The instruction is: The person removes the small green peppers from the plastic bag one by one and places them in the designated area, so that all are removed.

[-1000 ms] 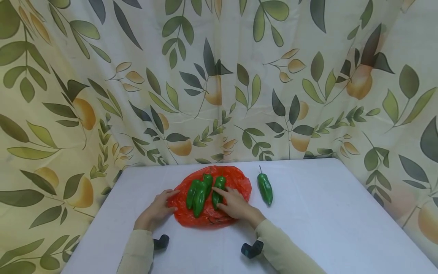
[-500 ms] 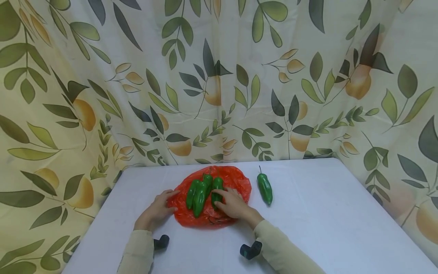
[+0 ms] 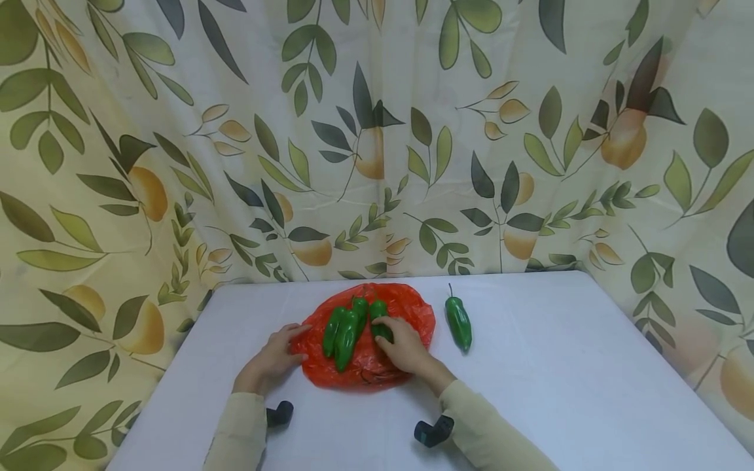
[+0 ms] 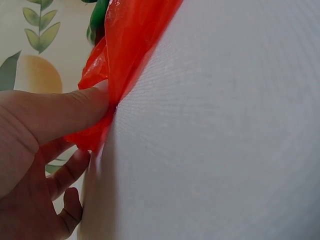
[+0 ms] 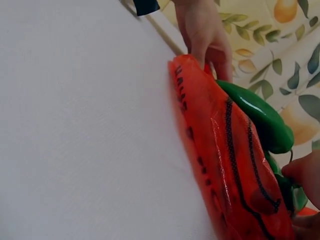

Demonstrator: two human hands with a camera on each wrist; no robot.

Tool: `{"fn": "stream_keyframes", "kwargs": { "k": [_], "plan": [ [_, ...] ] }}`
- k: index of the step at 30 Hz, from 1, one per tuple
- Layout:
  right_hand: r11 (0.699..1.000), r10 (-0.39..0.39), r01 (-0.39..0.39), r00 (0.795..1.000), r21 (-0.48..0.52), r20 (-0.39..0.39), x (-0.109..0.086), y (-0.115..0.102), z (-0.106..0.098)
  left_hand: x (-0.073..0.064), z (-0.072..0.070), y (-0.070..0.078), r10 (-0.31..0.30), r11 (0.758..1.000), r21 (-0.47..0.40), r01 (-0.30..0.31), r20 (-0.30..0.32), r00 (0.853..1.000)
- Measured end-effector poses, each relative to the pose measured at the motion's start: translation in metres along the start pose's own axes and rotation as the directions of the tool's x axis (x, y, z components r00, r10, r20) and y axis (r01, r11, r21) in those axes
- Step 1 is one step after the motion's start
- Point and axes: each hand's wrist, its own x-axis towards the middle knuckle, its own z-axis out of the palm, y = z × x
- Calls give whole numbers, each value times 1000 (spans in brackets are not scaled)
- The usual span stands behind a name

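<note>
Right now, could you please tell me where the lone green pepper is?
In the head view, the lone green pepper lies on the white table, just right of the red bag.

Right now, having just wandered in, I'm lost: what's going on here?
Someone is handling peppers and a bag. The left hand pinches the edge of a red bag on a white table. The right hand grips a green pepper over the bag; whether it is lifted, I can't tell. Three other peppers lie close together on the bag, and a fifth pepper lies apart on the table, right of the bag.
</note>
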Motion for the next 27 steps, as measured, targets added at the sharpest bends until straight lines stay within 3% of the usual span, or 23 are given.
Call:
{"fn": "stream_keyframes", "kwargs": {
  "k": [13,27],
  "plan": [
    [992,29,-25,999,127,-26,-18,-5,-21,1,-2,-2,7,1000,26,-7,-4,1000],
    [995,-27,35,996,94,-86,-43,-4,-43,3,1,-3,-10,1000,15,10,-8,1000]
  ]
}}
